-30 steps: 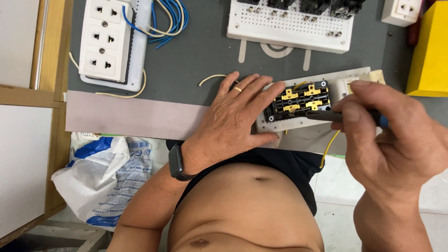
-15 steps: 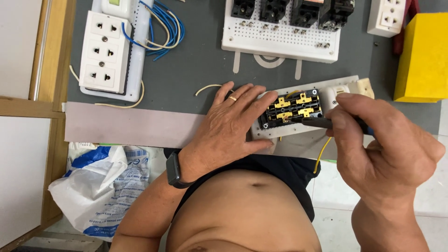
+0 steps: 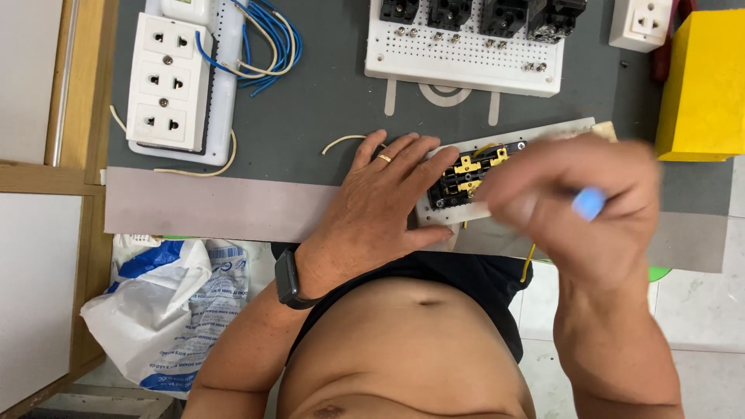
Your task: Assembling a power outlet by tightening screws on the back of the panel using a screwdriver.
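My left hand (image 3: 384, 198) lies flat on the grey table, its fingers pressing the left end of a white socket plate (image 3: 466, 174) that lies back side up, showing black blocks and brass terminals. A ring is on one finger and a black watch (image 3: 287, 278) on the wrist. My right hand (image 3: 578, 206) is blurred above the plate's right half, fingers curled around a tool with a light blue handle end (image 3: 588, 203). The tool's tip is hidden.
A white triple socket strip (image 3: 161, 81) with blue wires (image 3: 268, 43) sits at the back left. A white perforated board (image 3: 466, 54) with black modules is at the back, a small white socket (image 3: 640, 23) and a yellow box (image 3: 702, 85) at the right. A plastic bag (image 3: 159, 310) lies below the table.
My right hand has lifted off the plate's right end and moved up toward the camera, now blurred, with the tool's blue end showing. My left hand stays on the plate.
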